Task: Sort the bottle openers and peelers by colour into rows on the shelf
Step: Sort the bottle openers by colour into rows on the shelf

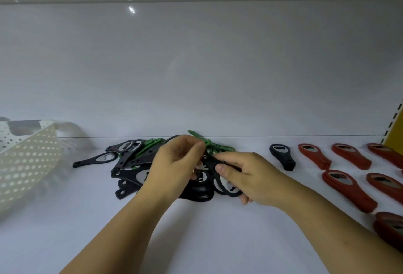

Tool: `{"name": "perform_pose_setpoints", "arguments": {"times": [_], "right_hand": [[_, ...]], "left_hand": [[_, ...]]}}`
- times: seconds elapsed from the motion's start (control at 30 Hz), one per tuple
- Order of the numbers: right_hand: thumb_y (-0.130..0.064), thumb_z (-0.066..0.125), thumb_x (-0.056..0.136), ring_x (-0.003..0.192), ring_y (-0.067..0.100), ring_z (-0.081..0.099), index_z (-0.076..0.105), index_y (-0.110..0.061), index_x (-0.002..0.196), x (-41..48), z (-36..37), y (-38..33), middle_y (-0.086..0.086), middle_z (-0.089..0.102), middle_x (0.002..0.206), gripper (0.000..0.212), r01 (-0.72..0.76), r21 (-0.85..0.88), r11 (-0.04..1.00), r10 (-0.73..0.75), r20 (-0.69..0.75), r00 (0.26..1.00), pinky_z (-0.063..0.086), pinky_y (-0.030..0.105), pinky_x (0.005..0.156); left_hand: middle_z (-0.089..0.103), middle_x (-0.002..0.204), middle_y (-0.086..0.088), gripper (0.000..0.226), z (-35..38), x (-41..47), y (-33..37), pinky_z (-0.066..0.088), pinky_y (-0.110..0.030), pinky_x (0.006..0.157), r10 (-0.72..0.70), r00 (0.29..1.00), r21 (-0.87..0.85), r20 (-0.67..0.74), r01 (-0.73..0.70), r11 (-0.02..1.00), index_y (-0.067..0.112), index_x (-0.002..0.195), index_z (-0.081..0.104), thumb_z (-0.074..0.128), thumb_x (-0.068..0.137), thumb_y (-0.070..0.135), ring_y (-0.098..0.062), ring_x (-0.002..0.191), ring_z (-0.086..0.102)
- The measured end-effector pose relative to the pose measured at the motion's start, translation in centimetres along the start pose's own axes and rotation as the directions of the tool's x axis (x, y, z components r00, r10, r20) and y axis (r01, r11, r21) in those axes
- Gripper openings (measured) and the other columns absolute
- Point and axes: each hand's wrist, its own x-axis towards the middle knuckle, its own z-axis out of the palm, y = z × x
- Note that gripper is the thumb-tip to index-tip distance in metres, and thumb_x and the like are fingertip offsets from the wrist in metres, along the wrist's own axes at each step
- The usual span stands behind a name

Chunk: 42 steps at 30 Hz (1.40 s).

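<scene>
I am working over the mixed pile (130,165) of black and green pieces in the middle of the shelf (218,236). My right hand (246,175) is gripping a black bottle opener (227,189), fingers curled round its loop, probably holding it aside so it is not dragging neighbours along. My left hand (176,160) is pinching what looks like a green piece (196,135) at the pile's far edge, apparently teasing it free. The red bottle openers (349,188) are lying in rows at the right, with a lone black stack (282,157) beside them starting the next colour. A perforated basket (28,160) is sitting at the left.
</scene>
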Motion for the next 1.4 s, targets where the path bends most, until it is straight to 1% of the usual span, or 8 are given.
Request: {"name": "perform_pose_setpoints", "arguments": {"times": [0.17, 0.27, 0.47, 0.67, 0.83, 1.07, 1.2, 1.4], "right_hand": [[-0.017, 0.070, 0.084, 0.044, 0.008, 0.055, 0.068, -0.033, 0.092, 0.3, 0.2, -0.2, -0.001, 0.064, 0.080, 0.018, 0.027, 0.130, 0.991, 0.003, -0.226, 0.974, 0.045, 0.019, 0.043], [-0.002, 0.068, 0.083, 0.047, 0.011, 0.059, 0.066, -0.021, 0.088, 0.7, -0.3, 0.1, 0.004, 0.061, 0.081, 0.021, 0.034, 0.264, 0.964, 0.052, -0.309, 0.949, 0.048, 0.019, 0.048], [-0.005, 0.063, 0.087, 0.060, 0.009, 0.062, 0.066, -0.018, 0.088, 1.0, 0.1, 0.3, -0.005, 0.066, 0.076, 0.013, 0.107, 0.338, 0.935, 0.013, -0.334, 0.942, 0.053, 0.023, 0.057], [-0.021, 0.068, 0.085, 0.056, 0.000, 0.054, 0.066, -0.035, 0.083, 1.0, 0.3, 2.0, -0.018, 0.062, 0.070, 0.014, 0.011, -0.241, 0.971, -0.073, -0.250, 0.965, 0.041, 0.012, 0.057], [-0.031, 0.062, 0.089, 0.059, -0.004, 0.050, 0.062, -0.037, 0.116, 1.8, 2.1, 2.2, -0.014, 0.059, 0.078, 0.028, 0.080, -0.485, 0.871, -0.110, -0.033, 0.993, 0.037, 0.012, 0.057], [-0.032, 0.057, 0.092, 0.067, -0.001, 0.044, 0.065, -0.033, 0.113, 2.8, 2.4, 2.2, -0.016, 0.051, 0.083, 0.023, 0.170, -0.601, 0.781, -0.236, -0.033, 0.971, 0.035, 0.013, 0.062], [-0.028, 0.060, 0.091, 0.067, 0.003, 0.048, 0.070, -0.026, 0.098, 2.9, 1.9, 2.4, -0.016, 0.051, 0.086, 0.012, 0.191, -0.526, 0.829, -0.299, -0.128, 0.946, 0.041, 0.020, 0.065], [-0.016, 0.060, 0.090, 0.060, 0.000, 0.055, 0.063, -0.033, 0.074, 2.7, 0.8, 2.7, -0.011, 0.065, 0.076, 0.023, 0.018, -0.074, 0.997, -0.038, -0.285, 0.958, 0.044, 0.014, 0.063]], "left_hand": [[0.055, 0.048, 0.009, 0.012, -0.3, -0.2, 0.0, 0.040, -0.016, 0.046, -0.001, 0.999, 0.188, 0.050, -0.009, 0.982, 0.013, 0.078, 0.068, 0.063, 0.088, 0.017, -0.005, 0.045, 0.051], [0.061, 0.057, -0.003, 0.011, -0.9, 0.2, 0.2, 0.046, -0.021, 0.046, -0.120, 0.992, 0.028, 0.031, 0.119, 0.992, 0.006, 0.075, 0.063, 0.068, 0.085, 0.009, -0.012, 0.050, 0.059], [0.069, 0.072, -0.009, 0.028, -1.3, -0.1, 1.2, 0.047, -0.021, 0.045, -0.350, 0.875, -0.174, 0.333, 0.422, 0.889, 0.016, 0.109, 0.064, 0.057, 0.088, -0.002, -0.018, 0.061, 0.069], [0.073, 0.079, -0.009, 0.014, -2.6, 1.1, 0.8, 0.050, -0.020, 0.047, -0.440, 0.892, -0.593, 0.108, 0.413, 0.691, 0.006, 0.094, 0.064, 0.051, 0.091, 0.002, -0.018, 0.064, 0.070], [0.072, 0.088, -0.018, 0.013, -2.8, 1.4, 0.3, 0.058, -0.028, 0.060, -0.423, 0.903, -0.703, 0.080, 0.352, 0.618, -0.001, 0.098, 0.056, 0.043, 0.094, 0.001, -0.028, 0.083, 0.073], [0.070, 0.106, -0.020, 0.026, -2.6, 1.7, -0.2, 0.058, -0.034, 0.073, -0.381, 0.917, -0.679, 0.119, 0.355, 0.643, -0.002, 0.112, 0.058, 0.038, 0.097, 0.002, -0.030, 0.095, 0.070], [0.073, 0.092, -0.017, 0.026, -2.6, 1.6, 0.0, 0.054, -0.034, 0.077, -0.396, 0.916, -0.677, 0.055, 0.326, 0.660, -0.002, 0.102, 0.063, 0.038, 0.095, -0.001, -0.027, 0.086, 0.071], [0.072, 0.092, -0.021, 0.026, -2.6, 1.6, -0.1, 0.054, -0.035, 0.080, -0.384, 0.923, -0.628, 0.036, 0.320, 0.709, -0.005, 0.099, 0.062, 0.036, 0.093, -0.005, -0.031, 0.089, 0.070]]}}
